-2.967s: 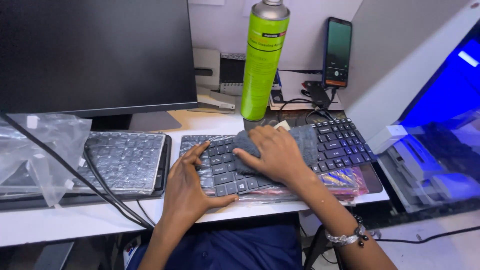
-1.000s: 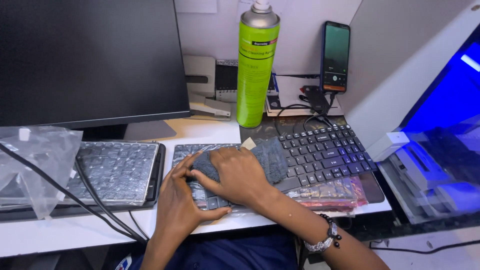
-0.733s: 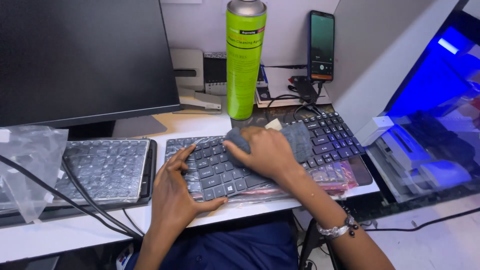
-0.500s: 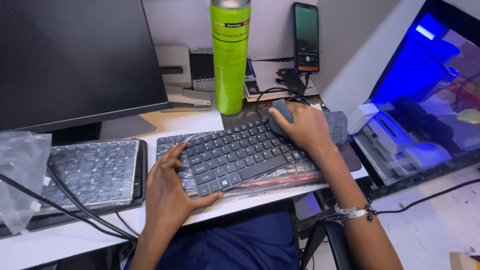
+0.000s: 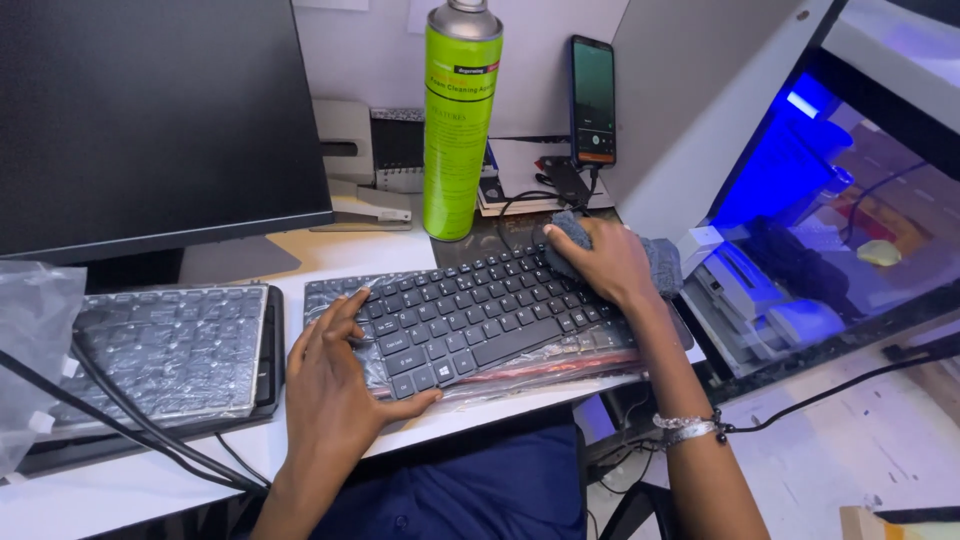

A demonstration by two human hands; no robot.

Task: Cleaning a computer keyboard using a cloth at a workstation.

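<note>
Clutching a fuzzy grey cloth [image 5: 655, 262], right hand [image 5: 605, 262] presses it onto flat black keyboard [image 5: 470, 315], centre frame; left hand [image 5: 335, 375] lies open, steadying its left end.

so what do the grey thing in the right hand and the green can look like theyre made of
The grey pad under the right hand looks like soft cloth, probably microfibre: fuzzy, matt and bunched. The green can looks like metal with a glossy printed coat: it has a bare silvery shoulder at the top and a sheen down its side.
</note>
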